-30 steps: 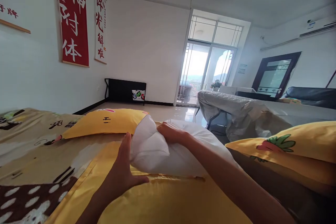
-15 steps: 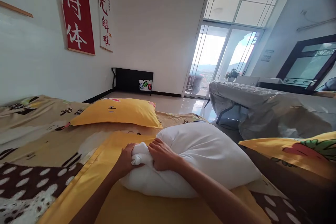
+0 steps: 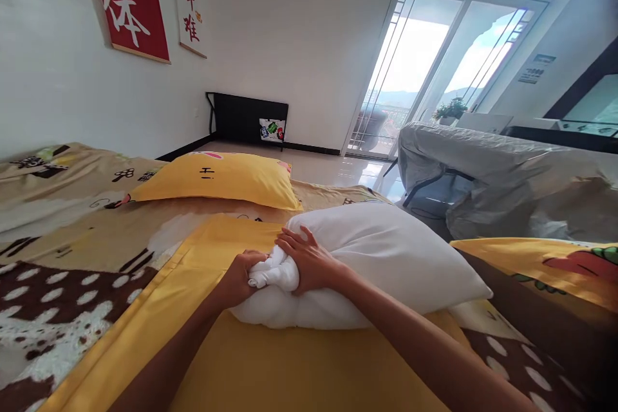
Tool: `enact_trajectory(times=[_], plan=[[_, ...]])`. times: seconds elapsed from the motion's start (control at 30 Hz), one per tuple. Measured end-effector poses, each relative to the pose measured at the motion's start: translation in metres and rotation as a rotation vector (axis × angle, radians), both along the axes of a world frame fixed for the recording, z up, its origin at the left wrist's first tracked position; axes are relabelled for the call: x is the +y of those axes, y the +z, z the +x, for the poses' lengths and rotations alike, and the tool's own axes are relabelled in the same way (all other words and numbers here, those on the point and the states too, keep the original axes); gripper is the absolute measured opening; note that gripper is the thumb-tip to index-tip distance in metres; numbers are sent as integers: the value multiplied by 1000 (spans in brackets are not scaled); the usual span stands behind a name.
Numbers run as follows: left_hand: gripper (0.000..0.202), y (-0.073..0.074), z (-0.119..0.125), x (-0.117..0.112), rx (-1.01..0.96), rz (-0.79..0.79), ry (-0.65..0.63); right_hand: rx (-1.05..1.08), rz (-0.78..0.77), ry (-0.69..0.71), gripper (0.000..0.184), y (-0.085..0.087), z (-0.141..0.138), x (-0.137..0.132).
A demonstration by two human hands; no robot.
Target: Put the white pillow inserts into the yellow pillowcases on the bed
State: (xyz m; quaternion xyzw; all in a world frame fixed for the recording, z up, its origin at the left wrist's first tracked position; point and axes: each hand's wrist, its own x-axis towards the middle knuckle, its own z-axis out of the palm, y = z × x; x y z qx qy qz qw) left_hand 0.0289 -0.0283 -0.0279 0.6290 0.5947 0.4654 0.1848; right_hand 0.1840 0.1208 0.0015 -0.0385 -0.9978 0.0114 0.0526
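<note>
Head view: both hands are closed on one bunched corner of a white pillow (image 3: 386, 257). Left hand (image 3: 241, 278) is clenched around the near side of the gathered corner, fingers curled into the fabric. Right hand (image 3: 306, 261) presses down on top of the same bunch, fingers wrapped over it, so the two hands sit just beside each other with the twisted white fabric between them. Pillow position: lying flat on a plain yellow pillowcase (image 3: 290, 367), which is spread across the bed toward the camera; the pillow's bulk extends to the right and away from the hands, and its far right corner overhangs the yellow cloth. Yellow pillowcase rests on a patterned bedspread (image 3: 58, 283) with brown, beige and white printed areas. A second pillow, already in a yellow printed case (image 3: 217, 179), lies farther up the bed, well apart from the hands and near the white wall (image 3: 58, 96). Red and white hanging scrolls (image 3: 130, 6) are fixed to that wall. Right of the bed stands furniture under a grey cover (image 3: 506, 174), with a glass balcony door (image 3: 420, 77) behind it.
</note>
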Motion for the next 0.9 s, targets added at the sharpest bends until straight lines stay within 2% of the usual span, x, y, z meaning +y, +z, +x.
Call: enact_trajectory(times=[0.1, 0.17, 0.23, 0.3, 0.37, 0.4, 0.47, 0.5, 0.53, 0.57, 0.63, 0.67, 0.73, 0.8, 0.9], plan=[[19, 5, 12, -2, 123, 20, 12, 56, 19, 19, 41, -3, -2, -5], [17, 10, 20, -6, 243, 81, 68, 81, 24, 24, 29, 0, 4, -10], [14, 19, 27, -14, 356, 191, 143, 121, 10, 35, 28, 11, 13, -14], [35, 32, 31, -26, 437, 316, 215, 168, 2, 40, 23, 30, 26, -15], [59, 46, 31, -40, 411, 468, 315, 219, 23, 22, 17, 57, 40, -12], [57, 51, 29, -45, 333, 560, 390, 244, 42, 7, 15, 73, 46, -10], [29, 54, 25, -50, 103, 709, 557, 292, 86, -28, 13, 105, 58, -7], [16, 50, 23, -48, 24, 701, 610, 313, 116, -51, 14, 122, 62, -6], [11, 43, 22, -44, 17, 600, 611, 326, 152, -81, 14, 138, 65, -6], [12, 34, 23, -37, 74, 434, 556, 331, 193, -116, 15, 153, 68, -8], [13, 7, 29, -21, 285, 73, 336, 319, 273, -186, 15, 179, 69, -14], [14, -7, 35, -13, 377, -41, 219, 305, 301, -209, 14, 189, 69, -19], [22, -34, 46, -2, 505, -120, 42, 263, 339, -231, 12, 201, 67, -28], [34, -53, 53, 4, 611, -152, -59, 206, 360, -231, 11, 207, 65, -35], [38, -64, 55, 4, 705, -215, -105, 116, 376, -225, 13, 204, 61, -40]])
